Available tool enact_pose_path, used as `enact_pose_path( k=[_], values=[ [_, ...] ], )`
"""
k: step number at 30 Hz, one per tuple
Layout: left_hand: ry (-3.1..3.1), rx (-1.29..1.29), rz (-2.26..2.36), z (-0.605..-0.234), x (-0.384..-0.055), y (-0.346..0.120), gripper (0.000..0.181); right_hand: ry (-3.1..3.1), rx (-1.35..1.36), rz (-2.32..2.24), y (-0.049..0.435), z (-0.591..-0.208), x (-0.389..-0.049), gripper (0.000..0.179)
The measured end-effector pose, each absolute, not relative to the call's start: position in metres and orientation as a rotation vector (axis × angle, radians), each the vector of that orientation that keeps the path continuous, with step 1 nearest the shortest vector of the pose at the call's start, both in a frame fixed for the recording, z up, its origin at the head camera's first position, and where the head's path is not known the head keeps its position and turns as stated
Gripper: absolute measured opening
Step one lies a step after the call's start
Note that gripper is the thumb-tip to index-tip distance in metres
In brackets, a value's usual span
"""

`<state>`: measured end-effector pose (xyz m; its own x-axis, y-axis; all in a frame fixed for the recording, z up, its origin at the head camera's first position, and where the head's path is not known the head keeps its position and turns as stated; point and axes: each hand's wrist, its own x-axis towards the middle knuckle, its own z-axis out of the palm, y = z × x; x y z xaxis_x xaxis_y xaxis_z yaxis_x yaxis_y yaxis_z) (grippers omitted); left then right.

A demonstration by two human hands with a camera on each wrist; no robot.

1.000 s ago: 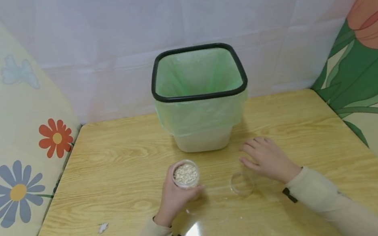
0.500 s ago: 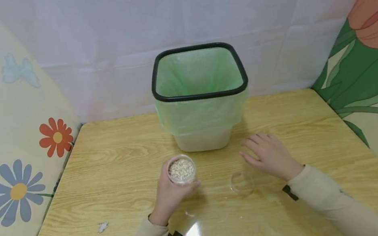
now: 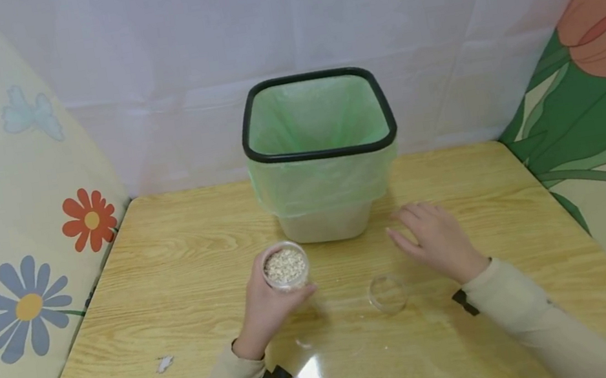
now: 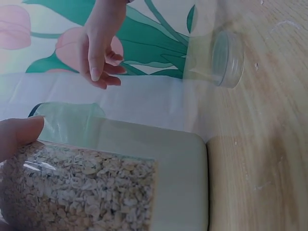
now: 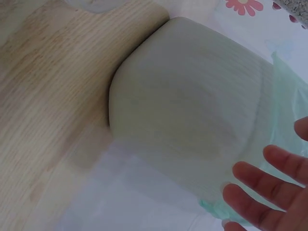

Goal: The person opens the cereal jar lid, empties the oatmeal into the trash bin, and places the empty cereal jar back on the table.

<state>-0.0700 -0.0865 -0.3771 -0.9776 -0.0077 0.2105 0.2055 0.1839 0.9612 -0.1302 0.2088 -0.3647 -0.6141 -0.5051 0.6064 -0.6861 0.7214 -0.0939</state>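
My left hand (image 3: 267,309) grips a clear jar of oat flakes (image 3: 285,266) round its side, its open mouth facing up. In the left wrist view the thumb presses on the jar (image 4: 82,192), whose base is raised off the table. To the right, my right hand (image 3: 437,244) hovers over the table with fingers loosely bent, holding nothing. The right wrist view shows its relaxed fingers (image 5: 260,185) in front of the bin. Between the hands a round clear lid (image 3: 387,294) lies on the wood; the left wrist view also shows this lid (image 4: 228,60).
Behind the hands stands a pale bin (image 3: 328,228) with a black rim (image 3: 323,154) and a green bag (image 3: 325,182) folded over it. A small white scrap (image 3: 165,364) lies on the wooden table (image 3: 192,232) at left. Painted panels flank both sides.
My left hand has moved slightly left and away from me, with the jar of oat flakes rising a little. The right hand has shifted slightly right and away; the lid stays put.
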Motion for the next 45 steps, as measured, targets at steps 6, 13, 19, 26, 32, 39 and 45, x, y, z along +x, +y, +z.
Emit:
enact_pose_path(
  k=[6,13,19,26,32,39,45],
  values=[
    [-2.276,-0.187,-1.87,-0.371,-0.072,-0.09,0.079,-2.322,0.888,0.459,0.207,-0.357,-0.134,0.044],
    [-2.273,-0.151,-1.881,-0.368,-0.074,-0.096,0.079,-2.238,0.881,0.498,0.202,-0.345,-0.139,0.052],
    [-2.274,-0.124,-1.859,-0.364,-0.075,-0.1,0.079,-2.256,0.865,0.507,0.2,-0.341,-0.141,0.05],
    [-2.282,-0.12,-1.864,-0.357,-0.077,-0.104,0.081,-2.266,0.851,0.541,0.202,-0.339,-0.144,0.033],
    [-2.305,-0.095,-1.867,-0.353,-0.078,-0.107,0.08,-2.256,0.84,0.537,0.203,-0.337,-0.145,0.034],
    [-2.296,-0.102,-1.863,-0.35,-0.08,-0.107,0.08,-2.243,0.813,0.542,0.203,-0.333,-0.147,0.042],
    [-2.298,-0.065,-1.87,-0.347,-0.081,-0.11,0.081,-2.204,0.787,0.561,0.202,-0.328,-0.152,0.05]
  ],
)
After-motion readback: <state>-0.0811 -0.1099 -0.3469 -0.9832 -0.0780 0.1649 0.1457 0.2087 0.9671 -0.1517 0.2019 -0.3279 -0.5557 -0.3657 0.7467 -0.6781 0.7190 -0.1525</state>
